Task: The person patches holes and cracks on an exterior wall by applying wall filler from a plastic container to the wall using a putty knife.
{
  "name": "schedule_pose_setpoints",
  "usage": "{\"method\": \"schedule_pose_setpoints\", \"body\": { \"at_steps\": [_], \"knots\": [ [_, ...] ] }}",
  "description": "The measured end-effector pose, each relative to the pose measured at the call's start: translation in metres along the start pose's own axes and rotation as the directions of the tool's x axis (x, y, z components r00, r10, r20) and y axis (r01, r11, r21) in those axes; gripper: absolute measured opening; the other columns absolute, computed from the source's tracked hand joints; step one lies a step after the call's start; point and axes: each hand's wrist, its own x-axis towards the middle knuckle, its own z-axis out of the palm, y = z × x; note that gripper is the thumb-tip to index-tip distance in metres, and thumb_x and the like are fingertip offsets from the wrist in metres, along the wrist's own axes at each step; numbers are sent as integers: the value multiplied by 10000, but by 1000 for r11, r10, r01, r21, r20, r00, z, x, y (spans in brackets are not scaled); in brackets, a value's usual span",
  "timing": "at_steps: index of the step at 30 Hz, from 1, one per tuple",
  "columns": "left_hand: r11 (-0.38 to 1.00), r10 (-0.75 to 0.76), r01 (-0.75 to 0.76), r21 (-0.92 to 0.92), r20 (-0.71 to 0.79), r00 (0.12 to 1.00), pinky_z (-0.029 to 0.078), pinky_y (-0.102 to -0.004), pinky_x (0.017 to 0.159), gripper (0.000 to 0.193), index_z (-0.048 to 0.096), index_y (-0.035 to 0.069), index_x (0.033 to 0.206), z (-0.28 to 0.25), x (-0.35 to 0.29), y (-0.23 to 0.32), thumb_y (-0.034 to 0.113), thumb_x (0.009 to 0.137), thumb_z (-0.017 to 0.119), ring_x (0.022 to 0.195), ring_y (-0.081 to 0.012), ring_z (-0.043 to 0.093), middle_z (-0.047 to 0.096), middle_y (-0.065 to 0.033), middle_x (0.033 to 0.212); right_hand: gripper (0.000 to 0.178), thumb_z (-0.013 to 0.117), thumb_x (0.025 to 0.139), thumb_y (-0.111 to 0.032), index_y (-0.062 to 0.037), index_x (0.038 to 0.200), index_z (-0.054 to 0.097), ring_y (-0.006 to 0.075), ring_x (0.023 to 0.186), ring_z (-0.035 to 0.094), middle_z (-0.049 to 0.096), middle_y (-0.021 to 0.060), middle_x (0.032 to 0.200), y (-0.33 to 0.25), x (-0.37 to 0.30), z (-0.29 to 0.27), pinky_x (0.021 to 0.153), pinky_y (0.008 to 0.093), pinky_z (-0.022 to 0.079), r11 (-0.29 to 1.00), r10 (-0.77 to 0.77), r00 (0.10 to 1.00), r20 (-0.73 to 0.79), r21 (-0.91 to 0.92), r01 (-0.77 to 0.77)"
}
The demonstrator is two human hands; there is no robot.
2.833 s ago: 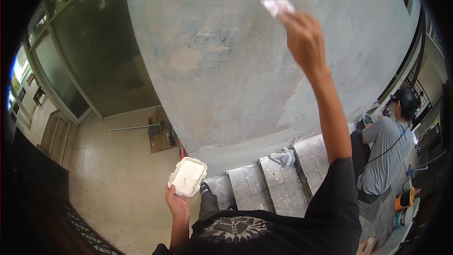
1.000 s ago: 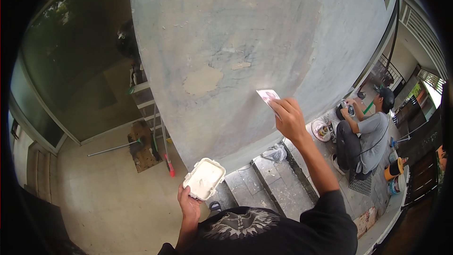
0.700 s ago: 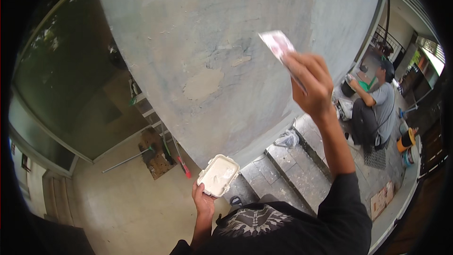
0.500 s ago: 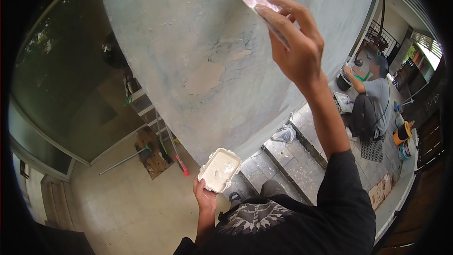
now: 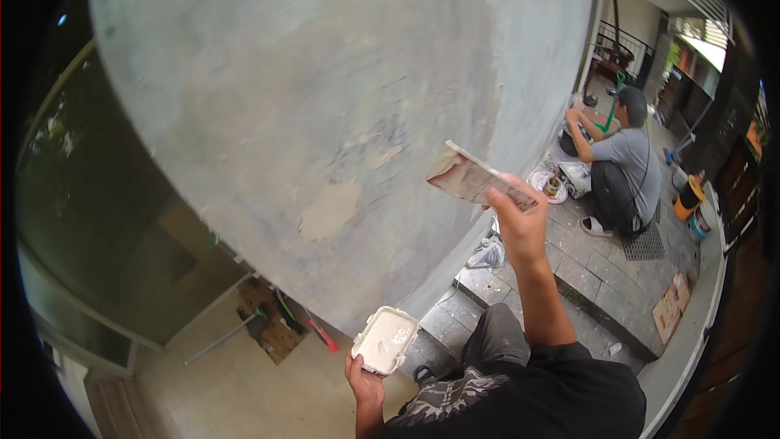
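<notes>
My left hand grips the near side of a white plastic tub that contains pale, creamy filler paste. Raised in front of the wall, my right hand pinches a flat filling blade, its face smeared with whitish and reddish-brown residue. The blade points to the upper left and looks apart from the surface. Ahead stands a grey-green painted wall, blotchy and scuffed. On it are a smooth beige filler patch, a smaller beige smear and dark scratch marks around them.
Grey tiled steps run along the wall's foot, with a plastic bag there. At right a person squats among buckets. Below left lie a stained board, a pole and a red-tipped tool. Dark glass stands left.
My right hand has come down from high on the wall with the blade, now turned with its face toward me. My view has shifted; the tub stays in my left hand.
</notes>
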Motion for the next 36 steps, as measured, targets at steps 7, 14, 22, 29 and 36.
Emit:
{"method": "schedule_pose_setpoints", "body": {
  "at_steps": [7, 14, 22, 29, 36],
  "knots": [
    [997, -72, 73, -6, 77, 994, 576, -537, 837, 531, 413, 65, 1370, 18, 9, 9, 277, 894, 512, 1192, -357, 566, 524, -174, 1327, 184, 637, 927, -94, 17, 1069, 606, 171, 897, 623, 658, 93, 1002, 21, 25, -63, 780, 316, 524, 603, 444, 872, -203, 788, -124],
    [991, -82, 60, 121, 186, 979, 537, -521, 906, 531, 414, 70, 1388, 36, 4, 29, 331, 930, 484, 1231, -335, 551, 518, -147, 1375, 162, 635, 951, -126, 13, 1030, 613, 145, 885, 610, 650, 65, 966, 26, 6, -63, 831, 315, 522, 649, 459, 831, -315, 757, -72],
    [984, -69, 44, 172, 139, 988, 531, -546, 926, 543, 412, 58, 1399, 40, -9, 37, 324, 932, 493, 1241, -341, 546, 516, -157, 1386, 238, 606, 905, 10, 26, 1136, 665, 218, 998, 626, 652, 106, 1075, 56, 72, -45, 838, 302, 518, 852, -488, 706, -513, -454, 259],
    [984, -60, 47, 174, 70, 996, 519, -551, 945, 551, 407, 33, 1392, 50, -13, 35, 313, 929, 508, 1246, -351, 542, 504, -173, 1395, 426, 587, 719, 136, 6, 1115, 675, 303, 1029, 587, 628, 112, 1092, 127, 122, -59, 888, 379, 487, 442, -732, 681, 29, -741, 506],
    [978, -120, 109, 179, 53, 991, 496, -533, 980, 533, 379, 19, 1393, 55, -10, 44, 256, 927, 487, 1267, -355, 513, 485, -188, 1391, 385, 590, 728, 128, -13, 1074, 683, 297, 1015, 595, 638, 105, 1086, 135, 65, -110, 861, 382, 469, 479, -549, 809, 211, -714, 510]
  ]
}}
